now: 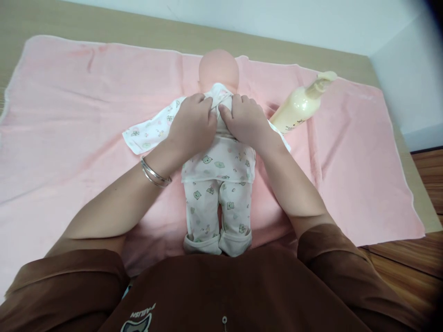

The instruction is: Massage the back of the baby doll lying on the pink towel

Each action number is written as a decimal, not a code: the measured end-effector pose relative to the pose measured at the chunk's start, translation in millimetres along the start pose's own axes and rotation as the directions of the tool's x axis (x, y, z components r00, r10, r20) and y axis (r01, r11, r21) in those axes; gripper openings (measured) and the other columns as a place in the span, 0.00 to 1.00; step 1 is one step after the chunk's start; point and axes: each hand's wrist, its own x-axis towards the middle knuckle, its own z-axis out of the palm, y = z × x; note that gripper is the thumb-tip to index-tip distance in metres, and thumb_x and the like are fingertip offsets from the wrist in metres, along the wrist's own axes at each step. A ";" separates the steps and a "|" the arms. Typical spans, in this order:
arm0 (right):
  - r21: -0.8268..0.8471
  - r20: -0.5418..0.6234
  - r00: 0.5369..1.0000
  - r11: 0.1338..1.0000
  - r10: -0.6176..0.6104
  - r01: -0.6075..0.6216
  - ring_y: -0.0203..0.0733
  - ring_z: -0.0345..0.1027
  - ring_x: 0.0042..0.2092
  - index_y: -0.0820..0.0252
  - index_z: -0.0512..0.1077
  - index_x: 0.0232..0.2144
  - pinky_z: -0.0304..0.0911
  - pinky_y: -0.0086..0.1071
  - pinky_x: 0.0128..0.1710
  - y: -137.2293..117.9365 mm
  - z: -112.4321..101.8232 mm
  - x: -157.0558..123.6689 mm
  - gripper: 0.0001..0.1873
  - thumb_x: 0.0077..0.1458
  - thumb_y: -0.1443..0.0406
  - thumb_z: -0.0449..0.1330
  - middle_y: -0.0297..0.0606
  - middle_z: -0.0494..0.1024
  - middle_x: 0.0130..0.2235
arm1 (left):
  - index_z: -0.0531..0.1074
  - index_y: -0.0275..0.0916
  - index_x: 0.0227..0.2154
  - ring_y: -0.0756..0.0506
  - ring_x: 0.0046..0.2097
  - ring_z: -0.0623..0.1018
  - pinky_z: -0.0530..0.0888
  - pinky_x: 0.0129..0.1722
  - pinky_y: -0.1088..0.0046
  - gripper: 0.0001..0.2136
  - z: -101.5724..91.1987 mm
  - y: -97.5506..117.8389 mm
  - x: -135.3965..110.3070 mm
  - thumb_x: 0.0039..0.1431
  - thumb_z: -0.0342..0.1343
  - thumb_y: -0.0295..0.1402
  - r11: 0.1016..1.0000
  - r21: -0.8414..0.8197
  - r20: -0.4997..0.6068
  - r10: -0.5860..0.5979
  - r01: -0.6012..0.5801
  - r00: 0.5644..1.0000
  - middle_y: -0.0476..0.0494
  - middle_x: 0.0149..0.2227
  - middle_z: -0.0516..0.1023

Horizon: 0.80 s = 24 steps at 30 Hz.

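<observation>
A baby doll [218,69] lies on its back on a pink towel [69,106], head away from me, dressed in a white printed top [221,161] and matching trousers [218,207]. My left hand [194,124] and my right hand [244,121] rest on the doll's chest. Both pinch the top's fabric at the collar, just under the chin. The fingertips of the two hands nearly touch. My left wrist wears silver bangles [154,174]. The doll's left sleeve spreads out flat to the left.
A cream pump bottle [301,106] lies on the towel right of the doll, its nozzle pointing to the far right. The towel covers a wooden table [104,27] set against a white wall. Wooden floor [429,184] shows at the right.
</observation>
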 end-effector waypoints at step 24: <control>0.008 -0.061 0.998 1.000 -0.015 0.016 0.68 0.55 0.76 0.76 0.62 0.68 0.51 0.66 0.77 -13.0 4.8 -11.2 0.32 0.76 0.55 0.43 0.65 0.65 0.71 | 0.61 0.47 0.30 0.32 0.48 0.76 0.75 0.53 0.46 0.09 2.4 -8.3 5.0 0.69 0.47 0.38 1.000 -0.027 -0.052 0.013 -0.014 0.999 0.37 0.38 0.74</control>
